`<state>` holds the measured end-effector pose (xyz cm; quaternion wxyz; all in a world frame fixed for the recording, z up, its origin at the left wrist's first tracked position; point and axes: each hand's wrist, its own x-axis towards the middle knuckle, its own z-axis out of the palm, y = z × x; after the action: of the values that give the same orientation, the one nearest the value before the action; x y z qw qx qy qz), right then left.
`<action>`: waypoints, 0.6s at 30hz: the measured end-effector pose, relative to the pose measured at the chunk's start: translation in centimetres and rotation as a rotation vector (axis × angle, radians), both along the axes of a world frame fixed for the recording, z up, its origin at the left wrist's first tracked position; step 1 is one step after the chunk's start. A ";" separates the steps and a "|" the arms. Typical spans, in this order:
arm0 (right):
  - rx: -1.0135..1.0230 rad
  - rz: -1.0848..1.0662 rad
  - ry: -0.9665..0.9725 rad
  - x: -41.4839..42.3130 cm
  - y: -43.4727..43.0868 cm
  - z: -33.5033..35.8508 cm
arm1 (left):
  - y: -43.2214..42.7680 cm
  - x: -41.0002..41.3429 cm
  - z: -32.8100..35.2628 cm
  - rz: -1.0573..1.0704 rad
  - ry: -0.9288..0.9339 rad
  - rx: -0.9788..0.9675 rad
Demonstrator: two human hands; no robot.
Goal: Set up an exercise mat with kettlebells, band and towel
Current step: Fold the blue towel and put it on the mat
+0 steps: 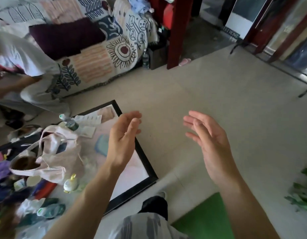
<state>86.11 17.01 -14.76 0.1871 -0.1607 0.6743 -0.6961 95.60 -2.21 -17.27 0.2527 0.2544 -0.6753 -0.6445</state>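
My left hand (122,138) and my right hand (208,140) are raised in front of me over the pale floor, palms facing each other, fingers spread, holding nothing. A green mat (204,219) lies on the floor at the bottom of the view, under my right forearm and partly hidden by it. No kettlebells, band or towel can be made out.
A black-framed picture (146,161) lies flat on the floor under my left hand. Bags, bottles and clutter, among them a pale tote (51,157), fill the left. A patterned sofa (97,62) with another person stands behind. Red posts (177,31) and green plant leaves (302,194) stand right.
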 end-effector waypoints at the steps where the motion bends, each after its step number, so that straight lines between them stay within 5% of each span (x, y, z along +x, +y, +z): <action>1: 0.008 0.006 0.010 -1.5 -0.2 -0.1 | 0.0 -1.8 -0.3 -0.004 -0.002 0.002; 11: 0.137 0.099 0.076 -20.9 -7.0 -2.3 | -4.7 -19.8 -4.8 0.158 0.126 0.078; 18: 0.142 0.372 -0.012 -27.6 -16.8 -4.0 | -8.6 -21.0 -5.9 0.472 0.001 0.143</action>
<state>58.47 0.17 -18.72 0.3274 -0.2648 0.6793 -0.6010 74.57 -10.77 -23.20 0.3779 0.4220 -0.5496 -0.6140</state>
